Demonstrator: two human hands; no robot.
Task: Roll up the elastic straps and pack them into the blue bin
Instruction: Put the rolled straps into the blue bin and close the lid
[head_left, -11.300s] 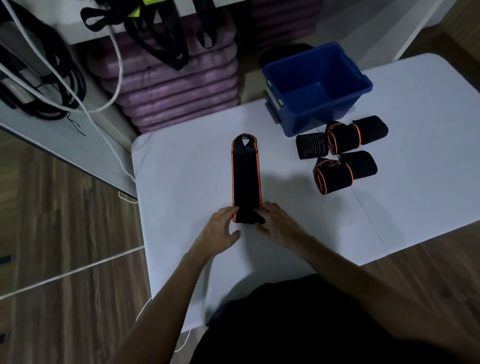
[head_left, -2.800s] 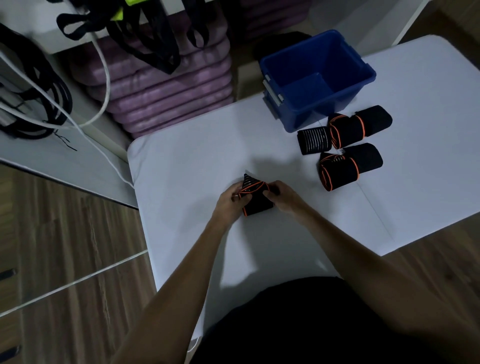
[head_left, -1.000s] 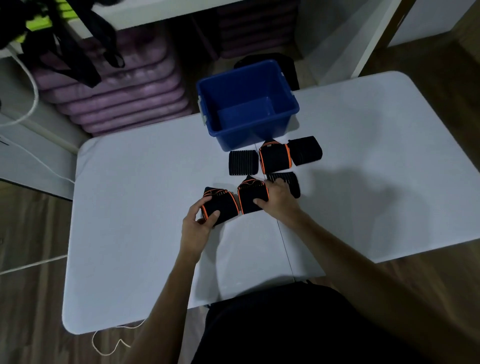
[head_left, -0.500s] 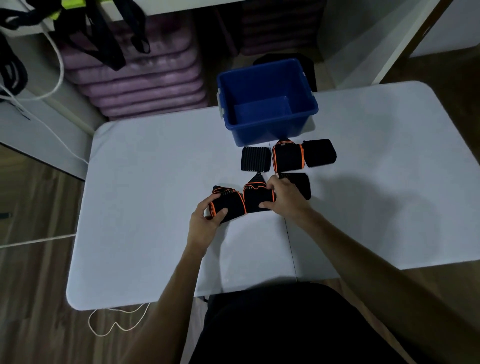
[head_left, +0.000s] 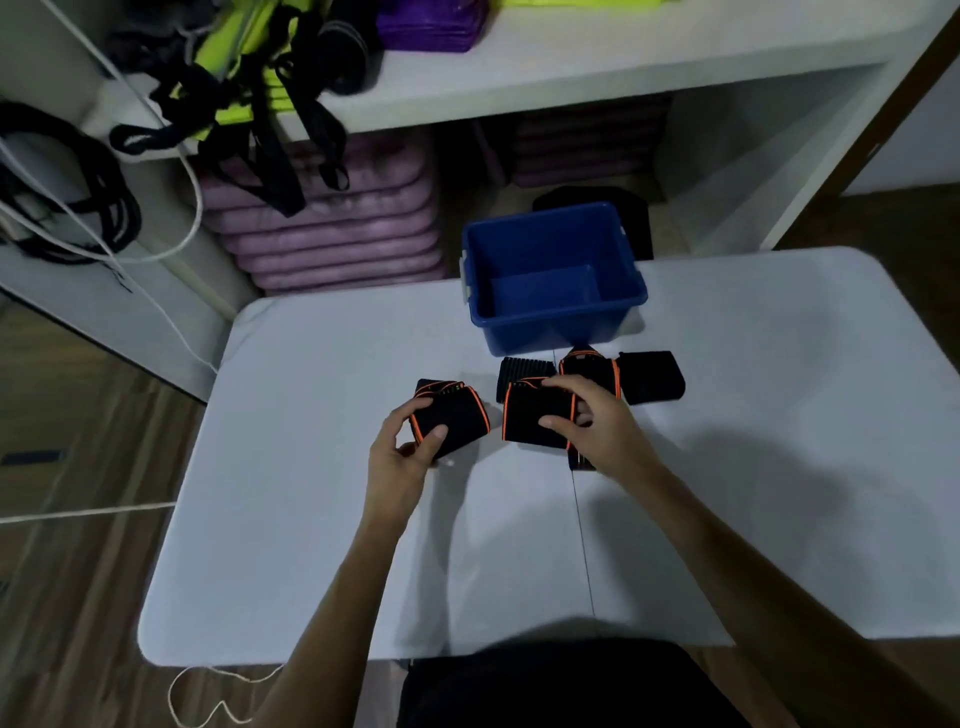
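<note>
Two hands (left (head_left: 402, 457), right (head_left: 597, 426)) each grip rolled straps (head_left: 449, 415).

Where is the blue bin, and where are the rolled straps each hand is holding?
blue bin (head_left: 551, 326): head view, front wall.
left-hand roll (head_left: 457, 415): head view, black middle.
right-hand roll (head_left: 530, 410): head view, black middle.

A strap that lay flat on the worktop (head_left: 322, 519) eleven seconds ago is now a tight roll (head_left: 451, 418) gripped in the left hand (head_left: 402, 457). The right hand (head_left: 597, 431), which helped wind it, has since picked up a second rolled strap (head_left: 535, 418), and the two rolls have drawn apart.
</note>
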